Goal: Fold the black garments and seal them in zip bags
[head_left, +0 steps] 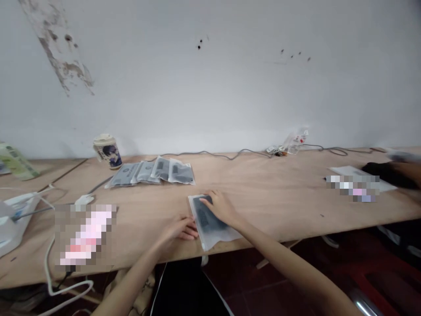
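A frosted plastic bag with a dark item inside lies near the front edge of the wooden table. My right hand rests flat on top of it, fingers stretched out. My left hand lies on the table at the bag's left edge, fingers extended and touching it. Further back, a row of several similar bagged dark items lies side by side.
A printed paper cup stands at the back left by the wall. Cables run along the wall, with a small clear packet. A white device and cord sit far left. Papers and a dark object lie far right.
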